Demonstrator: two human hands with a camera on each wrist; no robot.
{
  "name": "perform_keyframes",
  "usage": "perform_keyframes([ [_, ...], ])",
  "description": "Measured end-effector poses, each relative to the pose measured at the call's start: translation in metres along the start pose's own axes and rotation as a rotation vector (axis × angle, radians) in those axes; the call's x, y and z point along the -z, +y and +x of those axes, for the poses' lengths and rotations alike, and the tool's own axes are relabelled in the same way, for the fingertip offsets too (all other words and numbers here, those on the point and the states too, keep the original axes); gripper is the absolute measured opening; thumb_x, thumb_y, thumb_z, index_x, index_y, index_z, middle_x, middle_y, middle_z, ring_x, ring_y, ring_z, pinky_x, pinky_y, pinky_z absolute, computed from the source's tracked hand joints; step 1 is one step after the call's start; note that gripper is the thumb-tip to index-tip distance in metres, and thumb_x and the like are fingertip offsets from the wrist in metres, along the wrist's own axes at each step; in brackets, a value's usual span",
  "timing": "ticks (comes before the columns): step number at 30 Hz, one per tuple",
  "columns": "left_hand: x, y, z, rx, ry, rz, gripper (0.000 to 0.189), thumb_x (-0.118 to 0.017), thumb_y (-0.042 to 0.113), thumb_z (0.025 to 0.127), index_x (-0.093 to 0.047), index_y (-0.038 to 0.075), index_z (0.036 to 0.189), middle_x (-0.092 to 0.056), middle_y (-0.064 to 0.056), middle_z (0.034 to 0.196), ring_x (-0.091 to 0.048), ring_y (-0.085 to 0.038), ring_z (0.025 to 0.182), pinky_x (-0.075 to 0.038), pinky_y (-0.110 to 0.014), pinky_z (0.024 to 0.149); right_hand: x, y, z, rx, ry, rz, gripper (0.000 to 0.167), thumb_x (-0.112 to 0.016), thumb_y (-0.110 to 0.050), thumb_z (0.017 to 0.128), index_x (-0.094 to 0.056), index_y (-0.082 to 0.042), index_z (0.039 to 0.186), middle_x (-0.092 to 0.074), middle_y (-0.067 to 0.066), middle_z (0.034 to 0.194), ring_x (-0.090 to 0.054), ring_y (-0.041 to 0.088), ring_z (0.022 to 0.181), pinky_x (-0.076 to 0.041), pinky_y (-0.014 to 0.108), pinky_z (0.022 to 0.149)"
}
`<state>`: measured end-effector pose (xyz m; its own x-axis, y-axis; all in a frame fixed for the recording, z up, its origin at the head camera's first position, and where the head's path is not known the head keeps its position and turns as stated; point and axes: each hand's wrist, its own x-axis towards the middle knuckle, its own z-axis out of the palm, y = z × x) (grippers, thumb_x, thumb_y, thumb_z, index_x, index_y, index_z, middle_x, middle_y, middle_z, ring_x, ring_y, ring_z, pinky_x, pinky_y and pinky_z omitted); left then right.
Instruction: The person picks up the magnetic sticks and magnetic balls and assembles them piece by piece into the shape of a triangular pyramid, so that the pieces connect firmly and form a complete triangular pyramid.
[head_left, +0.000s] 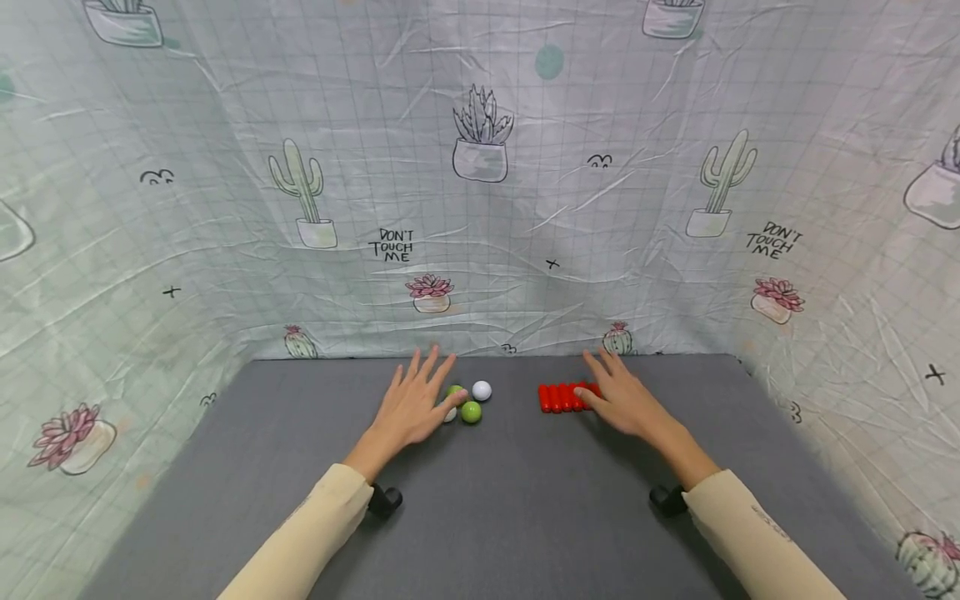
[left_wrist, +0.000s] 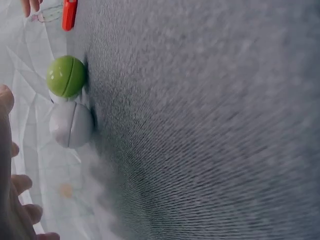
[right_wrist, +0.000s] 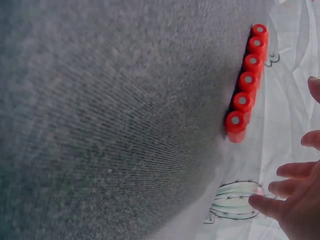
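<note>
With its fingers spread, the left hand (head_left: pixel 411 403) hovers over the table beside a small cluster of balls. The cluster has a white ball (head_left: pixel 482 390), a green ball (head_left: pixel 471 412), and another green and another white ball partly hidden by the thumb. In the left wrist view the green ball (left_wrist: pixel 66 76) and white ball (left_wrist: pixel 71 124) each show a seam, apart from the fingers. Over the right end of a row of short red rods (head_left: pixel 556 398) the right hand (head_left: pixel 624 398) hovers, fingers extended. Several red rods (right_wrist: pixel 242 101) lie side by side, with grey round spots on their ends.
The grey table (head_left: pixel 495 517) runs back to a hanging sheet (head_left: pixel 555 208) printed with cacti and lettering. That sheet also encloses both sides. A dark wrist-worn piece shows at each sleeve cuff. Grey tabletop lies between the balls and the rods.
</note>
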<state>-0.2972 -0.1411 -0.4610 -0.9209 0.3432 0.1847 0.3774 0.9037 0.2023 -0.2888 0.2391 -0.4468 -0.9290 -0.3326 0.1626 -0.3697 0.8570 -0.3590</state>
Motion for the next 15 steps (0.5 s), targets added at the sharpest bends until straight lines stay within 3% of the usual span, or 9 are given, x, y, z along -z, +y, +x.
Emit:
perform_keyframes([
  [8,-0.005,-0.007,0.014,-0.023,-0.029,-0.111,0.069,-0.037,0.063,0.106,-0.031,0.026,0.164,-0.037,-0.013,0.166,-0.035,-0.039,0.153,-0.035,-0.065,0.117,-0.005,0.017,0.010,-0.037,-0.062,0.065,0.079,-0.055,-0.044,0.106,-0.022,-0.001,0.163,-0.020,0.035,0.166,-0.028,0.056,0.149,-0.031,0.071,0.116],
  [12,-0.004,-0.008,0.018,-0.011,-0.074,-0.201,0.065,-0.039,0.060,0.107,-0.038,0.023,0.161,-0.047,-0.012,0.160,-0.045,-0.037,0.147,-0.039,-0.060,0.115,-0.006,0.024,0.013,-0.052,-0.070,0.095,0.079,-0.056,-0.043,0.105,-0.024,0.000,0.162,-0.028,0.035,0.162,-0.035,0.055,0.146,-0.033,0.071,0.114],
  [15,-0.006,-0.008,0.021,-0.013,-0.086,-0.289,0.061,-0.045,0.051,0.108,-0.043,0.016,0.158,-0.051,-0.015,0.156,-0.048,-0.039,0.144,-0.039,-0.060,0.115,-0.006,0.029,0.015,-0.036,-0.052,0.116,0.073,-0.058,-0.034,0.105,-0.030,0.005,0.159,-0.042,0.037,0.153,-0.047,0.053,0.136,-0.040,0.069,0.109],
])
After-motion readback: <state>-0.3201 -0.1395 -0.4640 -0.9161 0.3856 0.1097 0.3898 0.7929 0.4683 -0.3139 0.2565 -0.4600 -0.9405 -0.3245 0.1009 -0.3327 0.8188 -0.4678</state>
